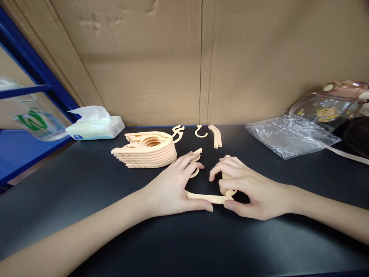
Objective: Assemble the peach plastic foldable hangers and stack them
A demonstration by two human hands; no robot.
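Desk (pixel 184 246), black, set before a wall of brown cardboard (pixel 144 57). Near the middle, between two bare hands: one cream plastic piece (pixel 209 198), with a long, gently curved strip running crosswise. Left hand (pixel 173 184): palm down over the left end of the piece, thumb stretched along the near edge, fingers spread forward over further cream curves; cannot tell, with the palm in the way, whether gripping or merely resting. Right hand (pixel 250 188): thumb and forefinger pinching the right end of the piece beside a small dark hole, remaining fingers curled. Beyond the left hand, to the left: one stack of cream frames (pixel 150 156), many layers, lying flat. Just behind the stack: small cream hooks (pixel 178 132), close together. Further right: one lone hook (pixel 201 132) and, just beside, curved cream strips (pixel 216 136), side by side. Far left: tissue pack (pixel 106 127), one tissue drawn up; near it, blue frame (pixel 52 88). Far right: crumpled clear bag (pixel 288 134), in front of a transparent vessel (pixel 325 111) with bear print and brown top.
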